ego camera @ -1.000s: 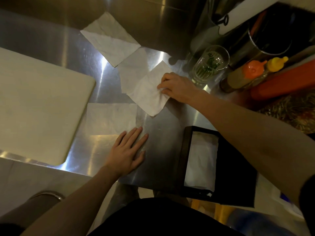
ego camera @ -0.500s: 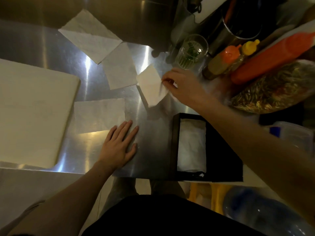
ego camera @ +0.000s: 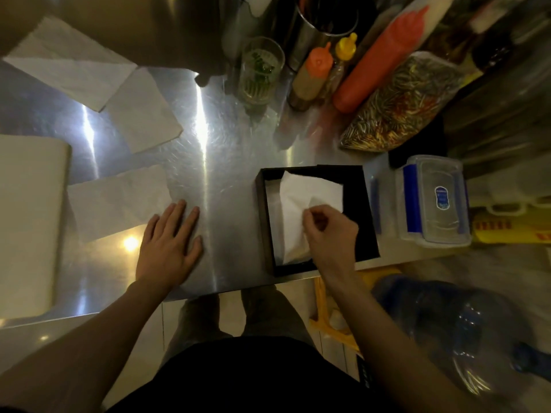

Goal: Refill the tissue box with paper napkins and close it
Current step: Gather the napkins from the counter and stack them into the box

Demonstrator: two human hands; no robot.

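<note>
A black open tissue box (ego camera: 264, 222) sits at the front edge of the steel counter, right of centre. My right hand (ego camera: 329, 234) pinches a white paper napkin (ego camera: 310, 192) and holds it over the box, partly inside it. White paper shows in the box beneath. Flat on the counter, my left hand (ego camera: 170, 245) rests with fingers spread, its fingertips at the edge of a loose napkin (ego camera: 116, 201). Two other loose napkins lie farther back: one (ego camera: 143, 114) in the middle, one (ego camera: 68, 61) at the far left.
A white cutting board (ego camera: 26, 222) lies at the left. Behind the box stand a glass (ego camera: 259, 73), sauce bottles (ego camera: 313, 76), a red squeeze bottle (ego camera: 378, 64) and a bag of chillies (ego camera: 402, 105). A clear plastic container (ego camera: 432, 201) sits right of the box. A water jug (ego camera: 447, 332) stands on the floor.
My right hand lifted a napkin from the middle of the counter and carried it toward me over the box. My left hand stayed flat on the counter.
</note>
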